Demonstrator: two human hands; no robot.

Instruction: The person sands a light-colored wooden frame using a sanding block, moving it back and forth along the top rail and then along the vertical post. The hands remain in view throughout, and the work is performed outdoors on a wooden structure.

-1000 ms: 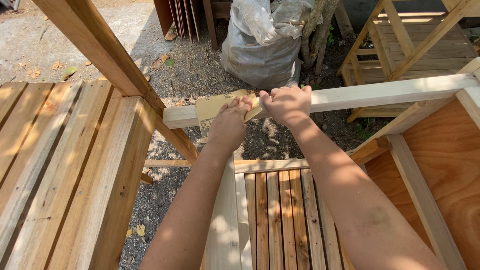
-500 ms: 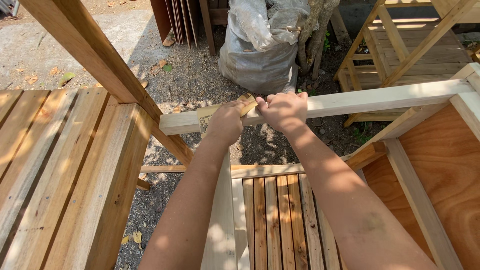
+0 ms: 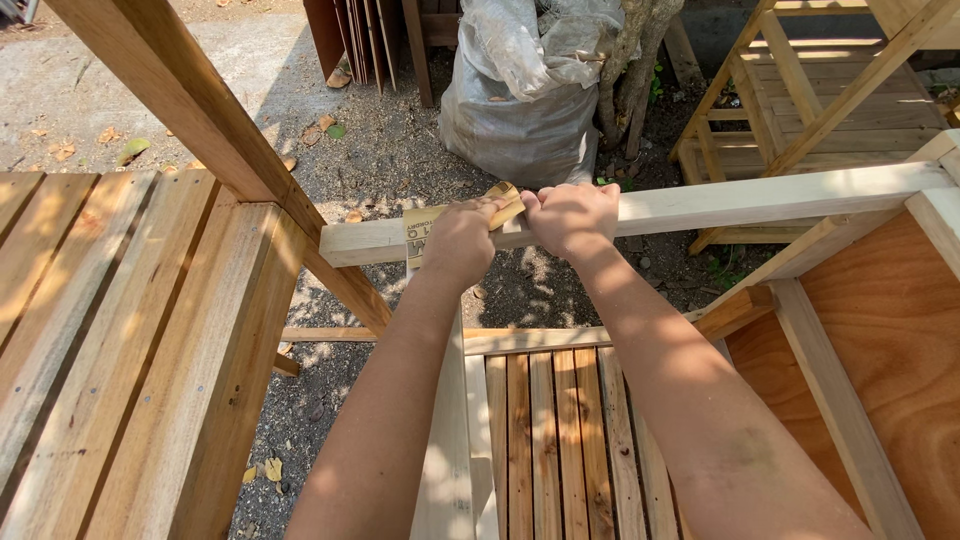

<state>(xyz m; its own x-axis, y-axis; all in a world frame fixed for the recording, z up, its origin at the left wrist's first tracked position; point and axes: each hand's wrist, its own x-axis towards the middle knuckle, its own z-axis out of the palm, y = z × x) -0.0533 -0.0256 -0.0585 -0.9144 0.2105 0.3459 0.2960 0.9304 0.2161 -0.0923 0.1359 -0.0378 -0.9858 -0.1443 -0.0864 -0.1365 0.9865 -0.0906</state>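
- The left hand [image 3: 458, 240] and the right hand [image 3: 572, 215] are both clenched over a folded sheet of sandpaper [image 3: 425, 228], pressing it onto the pale wooden rail [image 3: 760, 203] that spans the frame from left to right.
- The sandpaper lies on the rail's top edge towards its left end, close to where the rail meets the slanted brown beam [image 3: 200, 120]. Its tan corner pokes up between the two hands, and its printed backing shows to the left of the left thumb.
- Half a second back the sheet showed only as a thin sliver under the fingers; a second back it was draped broadly over the rail's near face. Now it sits bunched on top, so I judge the rubbing has moved from the face to the upper edge.
- The hands sit knuckle to knuckle, much as in both earlier views, and have hardly travelled along the rail.
- That suggests short strokes over one spot, with most of the rail to the right not yet reached.
- Beyond the rail a grey sack [image 3: 525, 95] stands on the gravel. A slatted panel [image 3: 560, 440] lies below the forearms, and a slatted bench top [image 3: 110, 330] fills the left side.
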